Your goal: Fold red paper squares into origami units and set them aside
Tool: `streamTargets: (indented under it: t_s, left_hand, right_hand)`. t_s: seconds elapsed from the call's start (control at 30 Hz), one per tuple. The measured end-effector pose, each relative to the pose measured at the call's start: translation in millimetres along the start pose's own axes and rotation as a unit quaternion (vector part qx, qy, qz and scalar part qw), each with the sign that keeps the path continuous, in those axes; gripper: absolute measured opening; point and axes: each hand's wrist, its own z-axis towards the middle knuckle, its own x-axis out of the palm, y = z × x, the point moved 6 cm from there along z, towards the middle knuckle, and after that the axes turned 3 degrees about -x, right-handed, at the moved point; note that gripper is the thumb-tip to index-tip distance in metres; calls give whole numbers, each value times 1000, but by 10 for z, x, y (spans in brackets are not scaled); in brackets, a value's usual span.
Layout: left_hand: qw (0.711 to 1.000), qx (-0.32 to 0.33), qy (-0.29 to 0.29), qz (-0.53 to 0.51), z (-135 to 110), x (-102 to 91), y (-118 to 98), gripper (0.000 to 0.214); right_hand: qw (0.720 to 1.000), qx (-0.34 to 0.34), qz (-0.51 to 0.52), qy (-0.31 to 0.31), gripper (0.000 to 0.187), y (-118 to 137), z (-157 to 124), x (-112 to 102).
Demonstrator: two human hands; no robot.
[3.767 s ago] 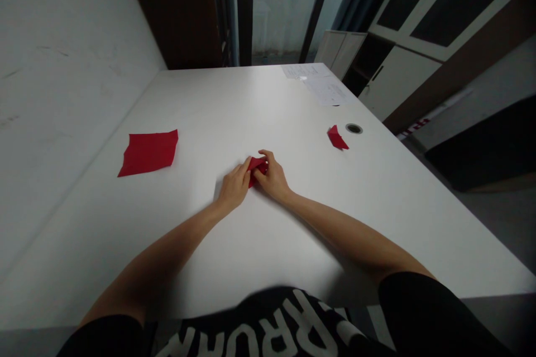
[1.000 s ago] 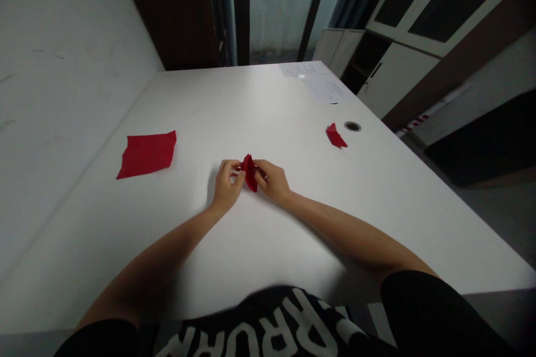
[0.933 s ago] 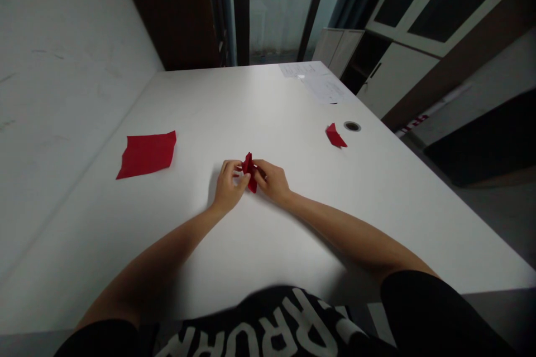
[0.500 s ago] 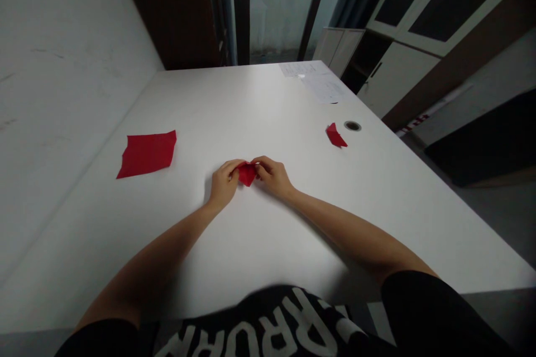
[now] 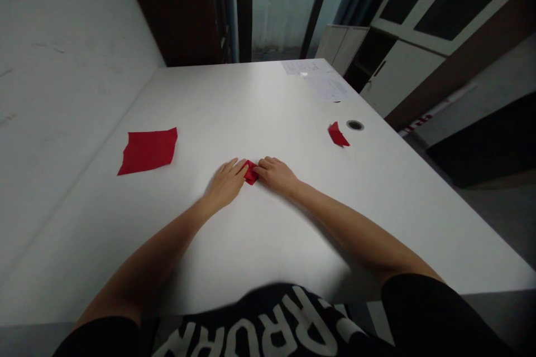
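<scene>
A small folded piece of red paper [image 5: 251, 173] lies on the white table [image 5: 268, 100] between my hands. My left hand [image 5: 226, 183] rests flat with its fingertips on the paper's left side. From the right, my right hand [image 5: 276, 174] presses its fingertips against the other side. Part of the fold is hidden under those fingers. Farther left lies a flat, square red paper sheet [image 5: 148, 151], out of reach of either hand's fingers. A smaller folded red piece [image 5: 338, 135] sits at the far right of the table.
A round cable grommet [image 5: 355, 125] is set in the tabletop next to the small red piece. White papers [image 5: 324, 86] lie at the far edge. A white wall runs along the left side, and cabinets stand beyond the right edge.
The folded paper has gone from being pinched upright between my fingers to lying flat on the table. Both hands have flattened over it. The other red pieces stay in place.
</scene>
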Motion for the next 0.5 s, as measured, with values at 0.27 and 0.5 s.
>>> streamTargets:
  t_s: [0.27,0.5]
  left_hand:
    - [998,-32,-26,-53,2,-110,42,22]
    - [984,-108,-47,-136,16,-43,165,18]
  right_hand:
    - [998,18,55,-10,23,-36,-12,-4]
    - [988,101,114,-40,21,-117,-16,43]
